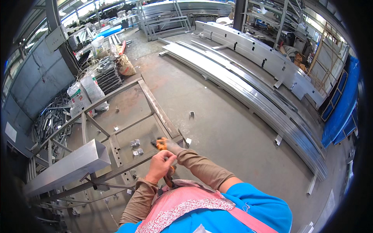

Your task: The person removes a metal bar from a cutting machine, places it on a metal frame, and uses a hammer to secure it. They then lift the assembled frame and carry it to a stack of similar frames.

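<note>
My right hand (167,145) wears an orange glove with dark fingertips and reaches over the corner of a metal frame (144,160). Its fingers point left, apart, and hold nothing I can see. Bare and closed, my left hand (158,166) pinches at the right wrist, at what looks like the glove's cuff. Below it, a second orange and dark piece, apparently another glove (169,179), shows partly against my pink apron (182,198). Two short silver metal pieces (136,147) sit inside the frame, left of my hands. A square aluminium tube (70,167) rests across the frame.
Long aluminium profiles (233,81) lie stacked on the floor to the right, with a long white panel beam (256,46) behind. White sacks (87,93) and metal scrap (50,120) stand at left. A small silver offcut (192,114) lies on the floor ahead.
</note>
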A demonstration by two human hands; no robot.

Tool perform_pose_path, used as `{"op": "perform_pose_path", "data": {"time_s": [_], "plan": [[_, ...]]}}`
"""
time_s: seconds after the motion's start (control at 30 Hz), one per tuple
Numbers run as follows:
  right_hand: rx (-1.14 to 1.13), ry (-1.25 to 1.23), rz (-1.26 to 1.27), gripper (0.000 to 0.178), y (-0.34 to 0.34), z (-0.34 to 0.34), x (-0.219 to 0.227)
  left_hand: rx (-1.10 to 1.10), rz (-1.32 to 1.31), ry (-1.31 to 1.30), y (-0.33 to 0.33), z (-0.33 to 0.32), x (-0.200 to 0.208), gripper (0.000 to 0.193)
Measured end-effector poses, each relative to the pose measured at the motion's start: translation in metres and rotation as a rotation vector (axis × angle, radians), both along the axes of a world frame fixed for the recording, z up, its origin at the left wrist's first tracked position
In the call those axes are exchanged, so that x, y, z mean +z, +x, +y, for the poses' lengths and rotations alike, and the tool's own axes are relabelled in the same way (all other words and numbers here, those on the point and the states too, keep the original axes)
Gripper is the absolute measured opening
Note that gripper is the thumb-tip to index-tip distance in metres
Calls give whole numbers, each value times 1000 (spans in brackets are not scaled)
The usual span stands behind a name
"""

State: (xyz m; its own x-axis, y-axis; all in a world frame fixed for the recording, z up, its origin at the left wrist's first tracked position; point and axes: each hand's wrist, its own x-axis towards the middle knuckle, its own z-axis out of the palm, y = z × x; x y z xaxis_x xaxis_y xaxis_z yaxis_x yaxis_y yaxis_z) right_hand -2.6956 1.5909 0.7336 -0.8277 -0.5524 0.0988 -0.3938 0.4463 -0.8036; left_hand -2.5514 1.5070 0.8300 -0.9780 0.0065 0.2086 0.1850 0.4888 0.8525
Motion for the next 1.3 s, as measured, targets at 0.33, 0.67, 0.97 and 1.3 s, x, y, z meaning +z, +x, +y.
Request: {"op": "perform_pose_path", "data": {"time_s": [0.33, 0.67, 0.97, 1.3], "plan": [[411, -88, -1004, 57, 72, 71, 56, 402, -108, 362, -3, -21, -54, 41], [217, -778, -1235, 27, 117, 48, -19, 552, -28, 517, 14, -19, -78, 42], [161, -792, -1316, 32, 107, 44, -2, 519, -43, 651, 33, -34, -72, 37], [45, 171, -166, 32, 102, 24, 23, 132, -409, -795, 65, -49, -75, 28]]}}
